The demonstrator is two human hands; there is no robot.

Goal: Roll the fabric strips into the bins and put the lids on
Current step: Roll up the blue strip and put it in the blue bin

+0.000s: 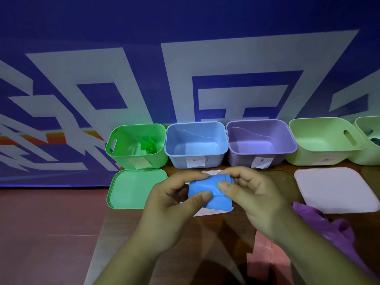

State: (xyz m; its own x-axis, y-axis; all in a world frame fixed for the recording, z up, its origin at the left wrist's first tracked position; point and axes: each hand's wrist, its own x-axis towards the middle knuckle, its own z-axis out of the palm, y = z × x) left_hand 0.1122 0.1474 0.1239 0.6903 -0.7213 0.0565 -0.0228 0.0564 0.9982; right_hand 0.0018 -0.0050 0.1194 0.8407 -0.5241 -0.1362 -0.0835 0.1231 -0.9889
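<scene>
Blue fabric strip [207, 194]: mostly wound into a flattish roll, held over the brown wooden table [216, 233], just in front of the pale blue plastic bin [178, 159]. Not in the bin yet.

Left hand [170, 202] pinches the roll's left side, thumb on the near face. Right hand [253, 198] pinches the upper right edge, thumb in front. Both grips are narrow and closed on the fabric.

My read on doing this step well:
- keep the wraps tight and the edges flush
- keep a thumb on the loose end until the roll sits in the blue bin, or it will likely spring open
- the green fabric roll [148, 148] in the green plastic bin [123, 159] has its tail sticking up, so set this one tail-down against a wall

The purple plastic bin [238, 159] shows nothing inside. The green square lid [131, 190] and pale pink square lid [337, 190] lie flat on the table; no lid is on. The purple fabric strip [329, 223] and pink fabric strip [265, 256] lie loose by the right forearm.
</scene>
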